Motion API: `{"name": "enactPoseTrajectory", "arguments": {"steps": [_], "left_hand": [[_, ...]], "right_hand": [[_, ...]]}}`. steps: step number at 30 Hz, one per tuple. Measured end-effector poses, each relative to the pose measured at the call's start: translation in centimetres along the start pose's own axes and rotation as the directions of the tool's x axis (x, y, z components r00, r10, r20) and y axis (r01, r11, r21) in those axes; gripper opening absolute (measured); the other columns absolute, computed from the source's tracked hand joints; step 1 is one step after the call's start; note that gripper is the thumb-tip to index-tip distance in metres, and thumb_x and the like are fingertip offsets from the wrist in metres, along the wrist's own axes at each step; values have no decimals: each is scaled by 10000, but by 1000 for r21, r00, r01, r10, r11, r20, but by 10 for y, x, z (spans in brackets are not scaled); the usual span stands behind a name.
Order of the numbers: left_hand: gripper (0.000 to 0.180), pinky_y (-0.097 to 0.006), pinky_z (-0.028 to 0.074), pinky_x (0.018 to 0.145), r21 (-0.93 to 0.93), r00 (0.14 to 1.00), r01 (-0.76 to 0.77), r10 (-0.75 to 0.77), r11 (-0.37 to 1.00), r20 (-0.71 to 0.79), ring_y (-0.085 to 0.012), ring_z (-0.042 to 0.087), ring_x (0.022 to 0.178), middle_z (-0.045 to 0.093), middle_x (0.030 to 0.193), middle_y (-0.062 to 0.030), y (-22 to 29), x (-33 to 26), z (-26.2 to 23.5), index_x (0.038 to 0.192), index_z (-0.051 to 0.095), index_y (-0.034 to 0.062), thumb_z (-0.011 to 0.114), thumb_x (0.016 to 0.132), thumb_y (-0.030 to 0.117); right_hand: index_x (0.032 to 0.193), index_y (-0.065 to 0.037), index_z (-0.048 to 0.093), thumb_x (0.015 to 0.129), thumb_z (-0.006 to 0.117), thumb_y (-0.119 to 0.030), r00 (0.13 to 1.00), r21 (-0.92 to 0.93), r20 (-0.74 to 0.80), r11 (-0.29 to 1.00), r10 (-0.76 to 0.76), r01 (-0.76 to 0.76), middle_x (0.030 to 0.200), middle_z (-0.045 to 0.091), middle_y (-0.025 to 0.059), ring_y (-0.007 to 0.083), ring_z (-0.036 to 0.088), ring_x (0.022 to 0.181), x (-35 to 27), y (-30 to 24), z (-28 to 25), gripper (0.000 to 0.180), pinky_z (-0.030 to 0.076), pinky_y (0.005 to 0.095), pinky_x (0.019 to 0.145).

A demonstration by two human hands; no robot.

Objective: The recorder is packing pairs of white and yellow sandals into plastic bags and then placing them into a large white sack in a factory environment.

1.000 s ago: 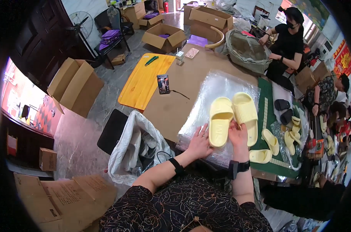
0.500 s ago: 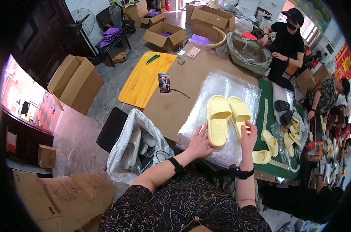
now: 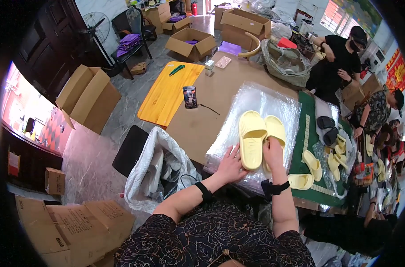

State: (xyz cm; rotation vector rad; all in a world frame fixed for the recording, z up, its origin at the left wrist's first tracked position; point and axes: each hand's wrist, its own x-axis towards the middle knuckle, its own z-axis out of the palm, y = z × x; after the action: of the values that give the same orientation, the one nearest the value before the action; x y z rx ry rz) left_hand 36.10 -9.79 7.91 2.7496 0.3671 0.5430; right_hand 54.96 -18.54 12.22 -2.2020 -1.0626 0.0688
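A pair of pale yellow slide sandals lies side by side on a stack of clear plastic bags (image 3: 229, 129). My left hand (image 3: 231, 167) rests flat, fingers spread, beside the left slide (image 3: 251, 149), its thumb by the heel. My right hand (image 3: 274, 155) is over the right slide (image 3: 275, 127), fingers bunched together at the strap's opening; the fingertips are partly hidden. This hand and the left slide cover much of the right slide's footbed.
More yellow slides (image 3: 311, 164) lie on a green cutting mat (image 3: 296, 155) at the right. A phone (image 3: 190, 97) stands on the brown table. A white sack (image 3: 140, 178) sits at the left front. Co-workers (image 3: 340, 58) are at the right, one beside a large grey-green sack (image 3: 286, 66).
My right hand has moved left from the right slide's outer edge onto its strap opening. The right slide now lies closer to the left one. The co-worker at the back has shifted right, away from the sack.
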Motion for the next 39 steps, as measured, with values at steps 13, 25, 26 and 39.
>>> {"name": "enactPoseTrajectory", "arguments": {"steps": [13,25,26,39], "left_hand": [[695,-528,158,1150,21,1000,0,0,1000,21,-366,236,1416,372,1470,-181,2,1,-5,1378,471,102,567,842,535],[765,-494,332,1057,-214,943,139,-62,967,328,-373,383,1307,400,1431,-225,10,36,-51,1405,421,108,657,794,503],[777,-485,330,1066,-355,953,115,-2,928,303,-375,381,1307,402,1428,-227,5,38,-53,1406,416,105,689,779,474],[591,-529,278,1097,51,987,-136,131,989,96,-413,301,1367,375,1457,-199,-14,33,-3,1373,486,219,576,867,512]], "right_hand": [[695,39,582,871,640,-319,986,-45,-151,997,63,-70,679,597,210,361,604,640,11,-7,8,403,457,440,594],[698,52,526,876,656,-215,866,155,-415,960,278,-234,605,511,171,282,485,578,-73,12,-75,346,399,392,573],[704,53,520,882,654,-205,859,183,-413,952,302,-246,610,500,159,262,473,584,-82,14,-80,341,389,391,570],[857,34,587,853,658,-117,934,231,-302,965,189,-121,692,544,100,170,475,615,-151,-2,-104,166,398,315,570]]}}
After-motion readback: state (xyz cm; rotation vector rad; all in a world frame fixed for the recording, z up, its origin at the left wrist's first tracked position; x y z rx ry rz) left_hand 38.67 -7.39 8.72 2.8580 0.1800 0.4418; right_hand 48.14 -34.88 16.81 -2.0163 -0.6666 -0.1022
